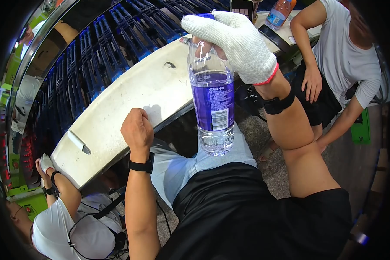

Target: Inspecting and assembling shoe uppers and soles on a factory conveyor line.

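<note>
My right hand (242, 45), in a white knit glove with a red cuff edge, is closed round the top of a clear plastic water bottle (213, 102). The bottle hangs upright above my lap, with a purple label and clear liquid inside. A bit of its blue cap shows under the gloved fingers. My left hand (137, 129) is bare and curled into a fist at the near edge of the white curved counter (130, 102). Its fingers are turned away, so whether anything is inside them is hidden.
Blue racks (99, 52) move past beyond the counter. On the counter lies a white pen-like tool (79, 142); a second bottle (280, 15) and a phone (242, 8) are at the far right. Co-workers sit at right (346, 56) and lower left (69, 221).
</note>
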Tool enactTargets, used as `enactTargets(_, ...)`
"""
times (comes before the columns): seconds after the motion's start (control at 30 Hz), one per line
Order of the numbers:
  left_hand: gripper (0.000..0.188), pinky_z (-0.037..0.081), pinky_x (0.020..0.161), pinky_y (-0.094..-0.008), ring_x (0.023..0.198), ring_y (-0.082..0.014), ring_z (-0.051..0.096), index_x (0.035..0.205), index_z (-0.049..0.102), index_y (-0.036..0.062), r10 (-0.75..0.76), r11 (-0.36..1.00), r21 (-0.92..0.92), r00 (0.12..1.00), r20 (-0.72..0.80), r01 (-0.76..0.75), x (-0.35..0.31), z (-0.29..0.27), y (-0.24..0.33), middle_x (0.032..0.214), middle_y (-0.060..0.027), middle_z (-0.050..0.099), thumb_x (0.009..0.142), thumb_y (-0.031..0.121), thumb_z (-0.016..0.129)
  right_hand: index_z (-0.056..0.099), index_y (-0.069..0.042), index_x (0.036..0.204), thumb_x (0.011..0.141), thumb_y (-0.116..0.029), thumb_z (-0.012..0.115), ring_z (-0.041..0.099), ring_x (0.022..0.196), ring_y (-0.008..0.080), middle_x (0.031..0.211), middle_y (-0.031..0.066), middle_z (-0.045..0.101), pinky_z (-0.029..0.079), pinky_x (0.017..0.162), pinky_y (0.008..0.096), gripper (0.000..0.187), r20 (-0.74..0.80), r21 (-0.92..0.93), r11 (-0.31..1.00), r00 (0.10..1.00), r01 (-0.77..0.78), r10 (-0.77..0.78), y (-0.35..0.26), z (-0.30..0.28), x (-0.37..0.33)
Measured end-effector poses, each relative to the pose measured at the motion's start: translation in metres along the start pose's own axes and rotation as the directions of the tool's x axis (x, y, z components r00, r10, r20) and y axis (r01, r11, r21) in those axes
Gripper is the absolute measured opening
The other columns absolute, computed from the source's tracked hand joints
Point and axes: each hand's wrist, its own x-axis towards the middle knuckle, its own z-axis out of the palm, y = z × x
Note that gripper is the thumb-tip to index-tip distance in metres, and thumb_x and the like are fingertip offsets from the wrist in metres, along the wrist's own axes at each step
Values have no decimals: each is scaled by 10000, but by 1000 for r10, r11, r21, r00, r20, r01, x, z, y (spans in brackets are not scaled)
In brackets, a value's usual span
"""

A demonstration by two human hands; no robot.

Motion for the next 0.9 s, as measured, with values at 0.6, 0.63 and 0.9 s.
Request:
enactTargets(0.6,128,510,626,-442,680,-360,644,841,621,53,-7,1000,-19,1000,-8,7,-4,-5,1,761,-139,641,872,-64,581,790,17,879,965,-494,822,734,754,160,784,101,752,582,707,315,519,-22,-35,999,999,30,-30,-3,-6,-5)
enactTargets(0.63,133,507,627,-442,678,-358,640,836,617,56,4,1000,-8,1000,-9,-4,-3,-4,0,757,-137,636,872,-65,576,790,17,879,965,-494,822,734,754,160,784,101,752,582,707,315,519,-24,-36,999,999,30,-31,-1,-7,-5)
enactTargets(0.9,135,499,631,-437,681,-357,631,827,622,61,-11,999,-50,1000,-18,11,-4,0,5,758,-136,623,869,-58,576,796,19,927,970,-470,829,732,746,146,791,89,757,576,696,302,492,-26,-60,998,999,22,-23,-4,-19,-6)
